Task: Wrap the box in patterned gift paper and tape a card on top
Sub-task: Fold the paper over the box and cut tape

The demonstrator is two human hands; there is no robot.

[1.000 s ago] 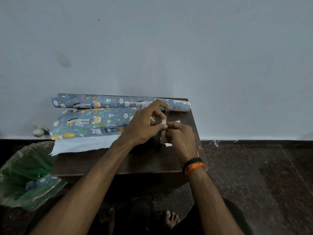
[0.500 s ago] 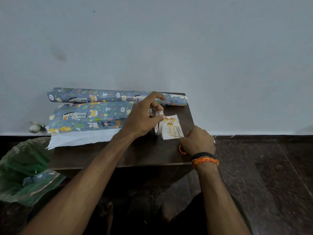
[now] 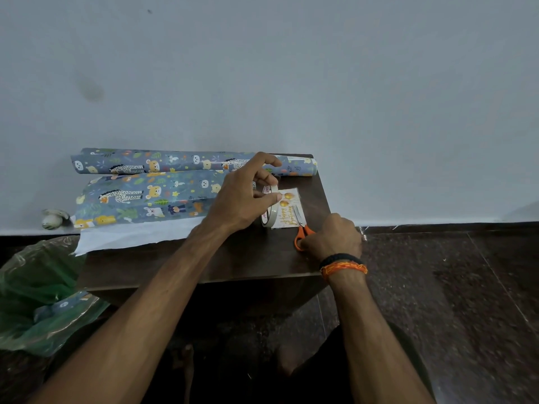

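Note:
A box wrapped in blue animal-print paper [image 3: 140,199] lies on the dark wooden table [image 3: 233,258], with a white flap of paper [image 3: 131,236] spread in front of it. Behind it rests a roll of the same paper [image 3: 175,163]. My left hand [image 3: 243,196] holds a roll of clear tape [image 3: 269,208] upright, thumb and fingers pinching it. A white "Happy Birthday" card [image 3: 288,211] lies flat just right of the tape. My right hand [image 3: 332,237] grips the orange handles of a pair of scissors [image 3: 302,231] whose blades lie over the card.
A green plastic bag [image 3: 38,293] with paper scraps sits on the floor at the left. A small white object [image 3: 52,218] lies by the wall. The wall rises right behind the table. Dark stone floor [image 3: 437,287] spreads to the right.
My right hand left the tape, dropped to the table's right edge and took hold of the orange scissors. My left hand stays on the tape roll; the card came into view.

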